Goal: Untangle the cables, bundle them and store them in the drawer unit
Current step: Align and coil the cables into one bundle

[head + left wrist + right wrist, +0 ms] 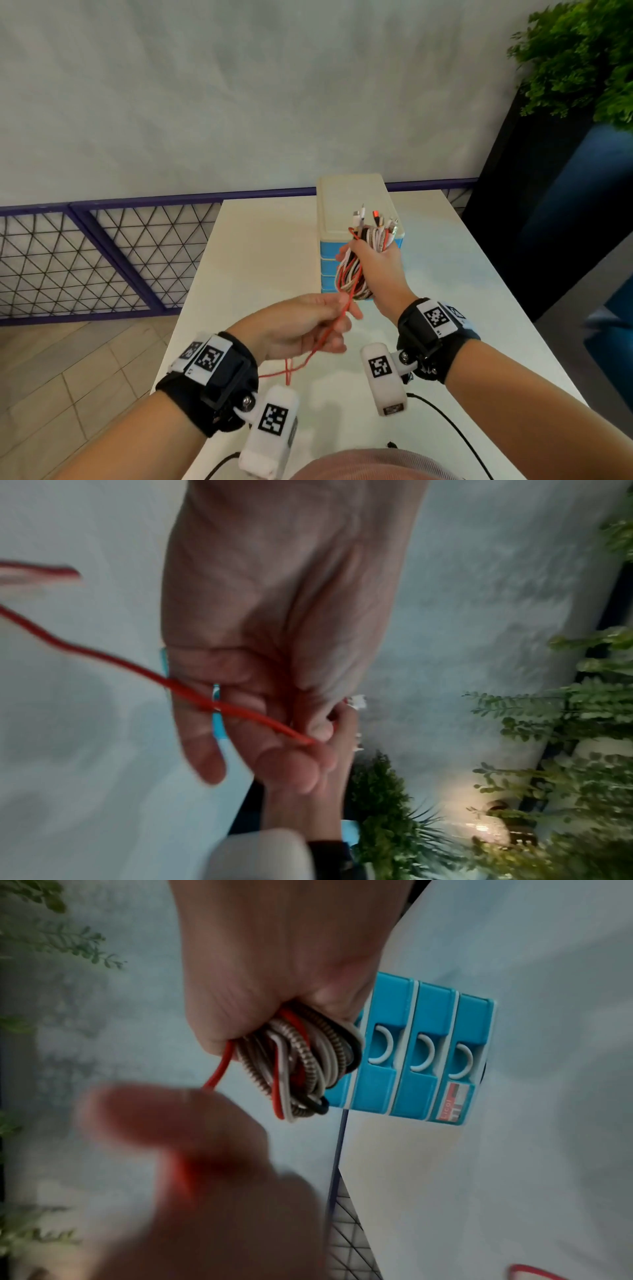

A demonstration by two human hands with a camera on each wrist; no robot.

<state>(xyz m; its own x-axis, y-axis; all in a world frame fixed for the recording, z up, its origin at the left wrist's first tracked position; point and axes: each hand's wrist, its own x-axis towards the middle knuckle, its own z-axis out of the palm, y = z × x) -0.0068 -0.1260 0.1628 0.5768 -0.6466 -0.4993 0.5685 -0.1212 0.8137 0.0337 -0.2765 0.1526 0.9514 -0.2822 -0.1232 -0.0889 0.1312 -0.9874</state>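
My right hand [371,270] grips a coiled bundle of cables [352,270] in red, white, black and braided strands, held upright above the table with plug ends [375,219] sticking out on top. In the right wrist view the bundle of cables [301,1066] hangs below my fist. A loose red cable [329,335] runs from the bundle down to the table; my left hand [308,325] pinches it just below the bundle. The left wrist view shows the red cable [240,710] crossing my fingers. The blue drawer unit [356,212] with a cream top stands right behind the bundle, drawers shut.
The white table [260,260] runs ahead to a purple mesh railing [102,253]. A dark planter with green foliage [582,68] stands at the right. Black wires [445,421] from the wrist cameras trail over the near table edge.
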